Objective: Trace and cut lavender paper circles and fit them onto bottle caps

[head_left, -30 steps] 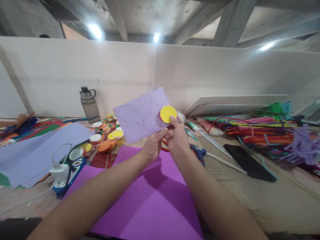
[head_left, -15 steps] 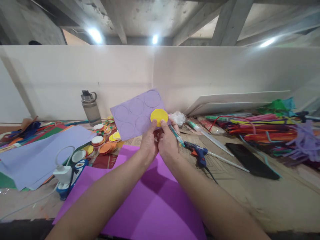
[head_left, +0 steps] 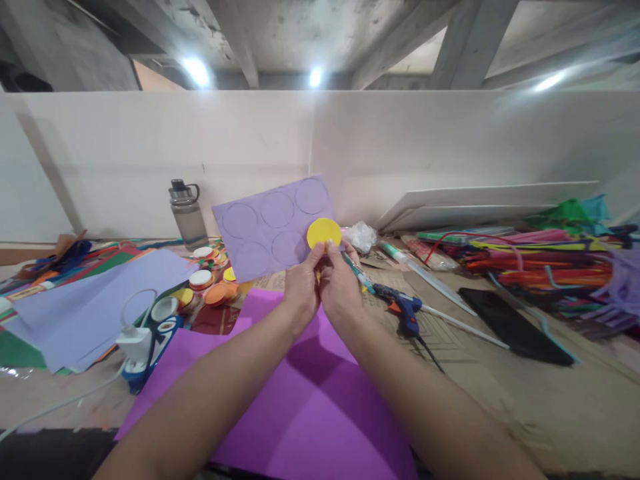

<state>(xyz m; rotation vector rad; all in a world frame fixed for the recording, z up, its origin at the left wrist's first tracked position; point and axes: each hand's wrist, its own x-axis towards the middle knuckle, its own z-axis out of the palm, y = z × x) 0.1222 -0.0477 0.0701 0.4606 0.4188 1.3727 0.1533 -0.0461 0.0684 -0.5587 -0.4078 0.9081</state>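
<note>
My left hand [head_left: 301,285] and my right hand [head_left: 341,283] are close together in front of me, both closed. Their thumbs pinch the lower edge of a yellow disc [head_left: 324,231]. Behind the disc, a lilac sheet [head_left: 256,232] with several circles drawn on it is held up at a tilt; the fingers gripping it are mostly hidden. Beside my right hand is a slim teal pen-like object [head_left: 356,270]; whether the fingers hold it I cannot tell. Under my forearms lies a bright purple sheet [head_left: 300,413].
Left are a water bottle [head_left: 188,217], coloured discs [head_left: 217,293], lilac papers [head_left: 95,307] and a power strip [head_left: 145,363] with a charger. Right are a blue glue gun [head_left: 406,310], a black phone-like slab [head_left: 513,327] and pipe cleaners [head_left: 550,267]. A white panel [head_left: 250,140] stands behind.
My thumbs have slid slightly lower on the yellow disc, uncovering more of it. The lilac sheet has turned a little. The whole view has shifted slightly.
</note>
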